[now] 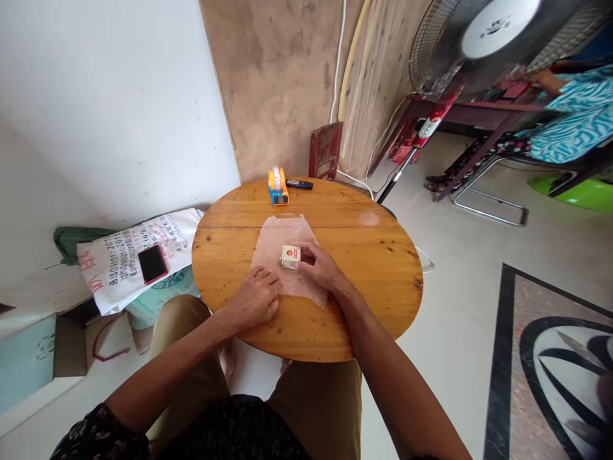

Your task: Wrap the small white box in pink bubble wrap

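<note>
A small cream-coloured box (290, 255) with a red mark on its top sits on a sheet of bubble wrap (269, 239) in the head view. My right hand (320, 265) closes on the box from its right side, thumb in front and fingers behind. At the near left edge of the wrap rests my left hand (257, 295), its fingers curled down over the sheet. What lies under its palm is hidden. The wrap lies spread on an oval wooden table (373, 268).
An orange and blue tape dispenser (278, 186) stands at the table's far side beside a black handheld object (299, 184). On a white sack (115, 255) to the left lies a phone (152, 264). A standing fan (431, 121) and a seated person (579, 118) are at the right.
</note>
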Demonstrator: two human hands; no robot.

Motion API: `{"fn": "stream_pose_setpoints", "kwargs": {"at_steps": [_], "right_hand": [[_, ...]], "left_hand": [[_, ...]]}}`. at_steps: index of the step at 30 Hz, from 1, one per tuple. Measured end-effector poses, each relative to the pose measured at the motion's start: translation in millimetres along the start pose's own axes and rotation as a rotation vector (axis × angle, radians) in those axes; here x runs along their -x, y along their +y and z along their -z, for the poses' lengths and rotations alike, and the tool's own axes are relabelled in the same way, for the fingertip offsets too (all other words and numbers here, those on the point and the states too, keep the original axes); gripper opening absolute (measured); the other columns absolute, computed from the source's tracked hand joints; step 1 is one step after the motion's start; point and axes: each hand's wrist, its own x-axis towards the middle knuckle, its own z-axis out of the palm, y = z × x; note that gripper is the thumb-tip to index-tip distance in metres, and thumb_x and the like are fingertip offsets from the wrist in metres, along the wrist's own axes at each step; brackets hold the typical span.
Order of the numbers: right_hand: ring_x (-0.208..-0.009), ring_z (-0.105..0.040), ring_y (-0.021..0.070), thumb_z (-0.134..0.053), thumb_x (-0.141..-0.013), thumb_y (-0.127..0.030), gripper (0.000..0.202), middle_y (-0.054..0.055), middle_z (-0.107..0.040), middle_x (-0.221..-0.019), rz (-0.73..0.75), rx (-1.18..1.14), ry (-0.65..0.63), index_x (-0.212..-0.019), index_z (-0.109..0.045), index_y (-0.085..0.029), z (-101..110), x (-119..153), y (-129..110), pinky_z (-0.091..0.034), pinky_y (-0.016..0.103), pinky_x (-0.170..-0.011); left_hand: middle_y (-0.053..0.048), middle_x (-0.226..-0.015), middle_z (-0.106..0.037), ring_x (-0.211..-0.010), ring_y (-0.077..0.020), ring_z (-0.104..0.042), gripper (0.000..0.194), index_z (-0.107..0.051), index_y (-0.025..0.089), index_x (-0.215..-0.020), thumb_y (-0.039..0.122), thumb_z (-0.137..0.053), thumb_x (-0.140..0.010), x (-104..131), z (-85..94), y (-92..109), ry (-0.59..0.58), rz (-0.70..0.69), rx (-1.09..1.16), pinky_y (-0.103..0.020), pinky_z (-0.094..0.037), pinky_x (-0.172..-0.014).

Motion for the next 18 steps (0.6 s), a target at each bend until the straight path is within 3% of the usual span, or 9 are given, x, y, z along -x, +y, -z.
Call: {"fn": "stream_pose_setpoints", "kwargs": {"at_steps": [6, 9, 12, 15, 18], "right_hand": [[-0.113, -0.066, 0.0273, -0.081, -0.064, -0.046, 0.057, 0.008, -0.07, -0.121, -0.049, -0.098, 0.017, -0.114, -0.064, -0.024, 4, 2, -8, -0.05, 0.047, -0.101], [-0.124, -0.06, 0.0292, -0.073, -0.072, -0.061, 0.058, 0.01, -0.066, -0.131, -0.097, -0.164, 0.095, -0.117, -0.064, -0.025, 17, 6, -16, -0.048, 0.049, -0.103], [-0.127, -0.057, 0.0284, -0.063, -0.077, -0.069, 0.06, 0.01, -0.067, -0.129, -0.087, -0.203, 0.073, -0.119, -0.064, -0.027, 33, 12, -25, -0.044, 0.05, -0.105], [-0.126, -0.057, 0.0283, -0.07, -0.072, -0.066, 0.065, 0.008, -0.068, -0.126, -0.059, -0.157, 0.017, -0.124, -0.062, -0.028, 41, 15, -30, -0.044, 0.048, -0.105], [-0.115, -0.062, 0.028, -0.082, -0.061, -0.052, 0.068, 0.006, -0.07, -0.117, -0.101, -0.062, 0.052, -0.121, -0.063, -0.026, 37, 11, -26, -0.049, 0.043, -0.099]], "left_hand": [[-0.005, -0.078, -0.068, -0.078, -0.0214, -0.063, 0.016, -0.061, 0.02, -0.078, 0.011, -0.051, -0.069, -10, 11.3, -1, 0.133, 0.205, 0.218, -0.034, -0.049, -0.078], [-0.002, -0.074, -0.067, -0.071, -0.0185, -0.062, 0.013, -0.06, 0.021, -0.076, 0.014, -0.052, -0.07, -23, 14.3, -7, 0.171, 0.338, 0.331, -0.029, -0.047, -0.069], [0.001, -0.072, -0.067, -0.066, -0.0156, -0.06, 0.008, -0.061, 0.021, -0.075, 0.02, -0.053, -0.073, -44, 12.9, -19, 0.192, 0.493, 0.461, -0.025, -0.043, -0.063], [0.002, -0.069, -0.065, -0.064, -0.0136, -0.057, 0.007, -0.06, 0.019, -0.071, 0.02, -0.053, -0.072, -65, 8.7, -32, 0.196, 0.598, 0.538, -0.024, -0.041, -0.061], [0.004, -0.06, -0.056, -0.057, -0.0122, -0.049, 0.005, -0.058, 0.018, -0.066, 0.02, -0.054, -0.069, -80, 3.8, -42, 0.161, 0.665, 0.551, -0.023, -0.036, -0.056]]}}
